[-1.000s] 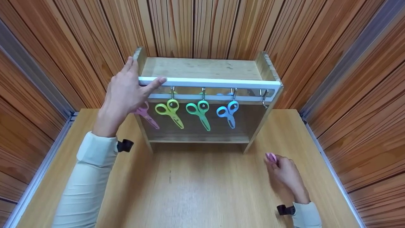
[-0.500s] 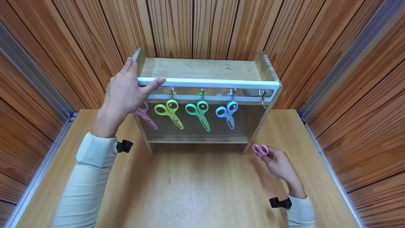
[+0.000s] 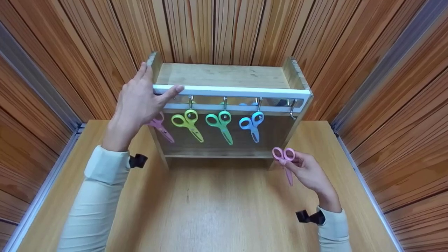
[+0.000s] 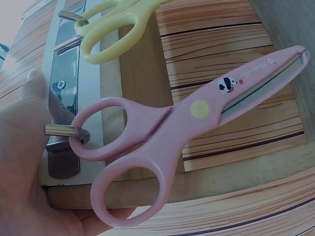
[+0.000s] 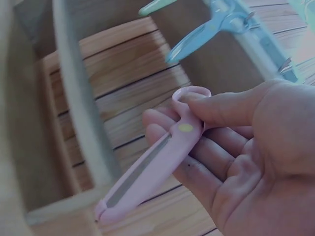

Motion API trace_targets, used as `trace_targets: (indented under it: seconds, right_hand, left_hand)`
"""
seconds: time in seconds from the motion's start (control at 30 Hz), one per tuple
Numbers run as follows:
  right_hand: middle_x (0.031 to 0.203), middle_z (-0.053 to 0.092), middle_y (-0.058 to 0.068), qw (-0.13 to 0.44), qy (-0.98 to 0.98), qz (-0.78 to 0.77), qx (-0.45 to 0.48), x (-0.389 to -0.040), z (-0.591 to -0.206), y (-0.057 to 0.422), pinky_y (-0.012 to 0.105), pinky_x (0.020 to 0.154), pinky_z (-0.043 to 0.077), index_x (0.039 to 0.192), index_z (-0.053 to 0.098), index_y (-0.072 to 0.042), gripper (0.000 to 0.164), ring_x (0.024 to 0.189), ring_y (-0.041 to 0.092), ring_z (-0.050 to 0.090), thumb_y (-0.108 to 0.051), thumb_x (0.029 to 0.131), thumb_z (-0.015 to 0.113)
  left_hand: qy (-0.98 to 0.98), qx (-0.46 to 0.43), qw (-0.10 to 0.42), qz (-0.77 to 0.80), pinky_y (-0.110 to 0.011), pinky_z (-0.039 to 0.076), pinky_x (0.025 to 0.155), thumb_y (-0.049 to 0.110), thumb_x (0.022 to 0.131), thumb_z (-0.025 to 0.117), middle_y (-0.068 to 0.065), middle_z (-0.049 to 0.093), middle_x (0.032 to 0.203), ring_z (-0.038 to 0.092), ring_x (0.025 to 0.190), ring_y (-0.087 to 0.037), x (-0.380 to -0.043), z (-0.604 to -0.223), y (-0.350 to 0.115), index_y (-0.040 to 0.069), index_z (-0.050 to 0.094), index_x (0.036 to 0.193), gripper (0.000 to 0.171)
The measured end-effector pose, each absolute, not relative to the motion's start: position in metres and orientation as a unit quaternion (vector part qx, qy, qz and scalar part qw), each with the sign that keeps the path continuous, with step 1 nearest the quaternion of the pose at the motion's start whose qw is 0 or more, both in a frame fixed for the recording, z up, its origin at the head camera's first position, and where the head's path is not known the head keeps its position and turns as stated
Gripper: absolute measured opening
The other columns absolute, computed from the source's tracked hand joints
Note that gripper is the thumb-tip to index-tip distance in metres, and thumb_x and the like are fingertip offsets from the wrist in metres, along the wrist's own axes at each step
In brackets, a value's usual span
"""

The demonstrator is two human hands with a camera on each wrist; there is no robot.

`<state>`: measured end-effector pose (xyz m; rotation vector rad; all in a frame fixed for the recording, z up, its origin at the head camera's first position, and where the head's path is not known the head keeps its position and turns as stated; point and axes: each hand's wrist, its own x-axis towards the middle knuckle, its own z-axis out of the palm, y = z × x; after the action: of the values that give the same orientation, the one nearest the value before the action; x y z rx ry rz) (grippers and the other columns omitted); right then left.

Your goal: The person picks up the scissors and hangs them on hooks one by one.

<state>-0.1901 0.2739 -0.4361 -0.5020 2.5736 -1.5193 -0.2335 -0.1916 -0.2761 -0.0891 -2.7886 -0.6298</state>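
In the head view my left hand (image 3: 136, 99) rests on the front left corner of a wooden shelf (image 3: 224, 75), fingers straight along its side, thumb along the white rail (image 3: 238, 91). Beside that hand, pink scissors (image 4: 192, 118) hang by one loop from a metal hook. Yellow scissors (image 3: 189, 122), green scissors (image 3: 222, 124) and blue scissors (image 3: 253, 124) hang further right. My right hand (image 3: 313, 173) pinches a second pair of pink scissors (image 5: 157, 157) near the handles between thumb and fingers. Their loops are uppermost and the blades point down, at the shelf's lower right.
At the rail's right end a metal hook (image 3: 293, 110) bears nothing. The shelf stands on a wooden tabletop (image 3: 210, 210) against wood-panelled walls (image 3: 231, 31). Metal strips (image 3: 367, 189) run along the tabletop's sides.
My right hand has moved up and left toward the shelf with the pink scissors, turning them so that loops and blades show. My left hand stays at the corner.
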Motion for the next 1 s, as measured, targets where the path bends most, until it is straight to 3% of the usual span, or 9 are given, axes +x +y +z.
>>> trace_targets:
  seconds: [0.1,0.2,0.33,0.43,0.67,1.0]
  right_hand:
    - [0.105,0.082,0.002,0.048,0.823,-0.527,-0.206,-0.192,-0.427,0.271,0.018,0.099,0.052,0.13,0.07,-0.005,0.027,0.07,0.023,0.073,-0.012,0.104,0.065]
    - [0.114,0.081,0.008,0.03,0.808,-0.537,-0.24,-0.194,-0.417,0.268,0.018,0.096,0.054,0.13,0.069,-0.001,0.027,0.089,0.015,0.077,-0.006,0.104,0.063]
    - [0.116,0.079,0.02,0.024,0.796,-0.545,-0.261,-0.197,-0.402,0.262,0.019,0.095,0.057,0.13,0.069,0.0,0.027,0.106,0.014,0.078,-0.004,0.104,0.062]
    - [0.116,0.078,0.021,0.026,0.792,-0.547,-0.268,-0.199,-0.391,0.259,0.021,0.094,0.059,0.13,0.069,-0.001,0.027,0.108,0.016,0.078,-0.004,0.104,0.062]
    - [0.119,0.078,0.021,0.016,0.772,-0.566,-0.289,-0.203,-0.369,0.252,0.025,0.095,0.06,0.129,0.067,0.004,0.026,0.11,0.014,0.078,0.001,0.104,0.059]
    - [0.115,0.08,0.015,0.006,0.778,-0.578,-0.247,-0.212,-0.353,0.246,0.027,0.098,0.059,0.131,0.067,0.001,0.027,0.106,0.019,0.079,-0.004,0.105,0.061]
  left_hand:
    - [-0.966,-0.03,0.138,-0.218,-0.036,0.042,0.06,0.09,0.089,0.042,-0.023,0.013,0.175,0.045,0.065,-0.026,-0.233,-0.276,-0.191,0.0,0.017,0.167,0.121]
    - [-0.966,-0.028,0.133,-0.219,-0.035,0.042,0.06,0.09,0.089,0.042,-0.022,0.012,0.176,0.047,0.067,-0.027,-0.233,-0.275,-0.191,0.001,0.015,0.167,0.122]
    - [-0.965,-0.031,0.139,-0.219,-0.034,0.039,0.056,0.09,0.089,0.043,-0.023,0.014,0.175,0.04,0.06,-0.021,-0.234,-0.275,-0.192,-0.001,0.018,0.166,0.122]
    - [-0.965,-0.034,0.141,-0.218,-0.034,0.038,0.054,0.09,0.089,0.043,-0.024,0.015,0.174,0.038,0.058,-0.021,-0.234,-0.275,-0.192,-0.002,0.019,0.166,0.122]
    - [-0.965,-0.031,0.133,-0.223,-0.037,0.043,0.062,0.09,0.089,0.042,-0.023,0.012,0.175,0.054,0.072,-0.032,-0.233,-0.275,-0.193,0.001,0.015,0.167,0.121]
    - [-0.965,-0.031,0.135,-0.223,-0.035,0.042,0.057,0.09,0.089,0.043,-0.022,0.012,0.176,0.045,0.062,-0.025,-0.234,-0.276,-0.192,0.002,0.015,0.167,0.121]
